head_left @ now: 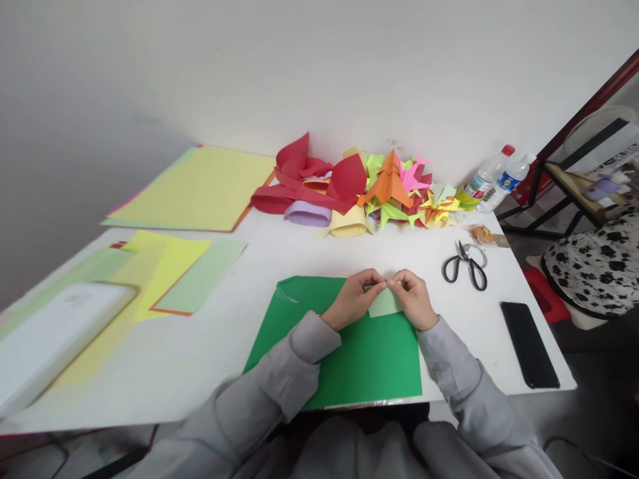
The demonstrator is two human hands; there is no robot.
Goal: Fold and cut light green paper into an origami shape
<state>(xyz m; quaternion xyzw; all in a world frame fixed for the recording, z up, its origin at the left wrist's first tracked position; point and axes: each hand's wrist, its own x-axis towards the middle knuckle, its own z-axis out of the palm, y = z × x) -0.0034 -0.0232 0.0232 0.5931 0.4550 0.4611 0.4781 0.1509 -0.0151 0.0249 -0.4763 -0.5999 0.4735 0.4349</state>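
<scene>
My left hand (353,297) and my right hand (413,298) meet over a dark green sheet (359,359) on the white table (279,266). Both pinch the top edge of a small pale green folded paper (385,304) held between them, fingertips nearly touching. The paper's lower part rests just above the green sheet. Grey sleeves cover both forearms.
Black scissors (466,265) lie right of my hands, a black phone (529,344) nearer the right edge. A heap of folded coloured paper shapes (359,189) sits at the back, two plastic bottles (494,176) beside it. Stacks of coloured sheets (200,189) and a white box (54,336) lie left.
</scene>
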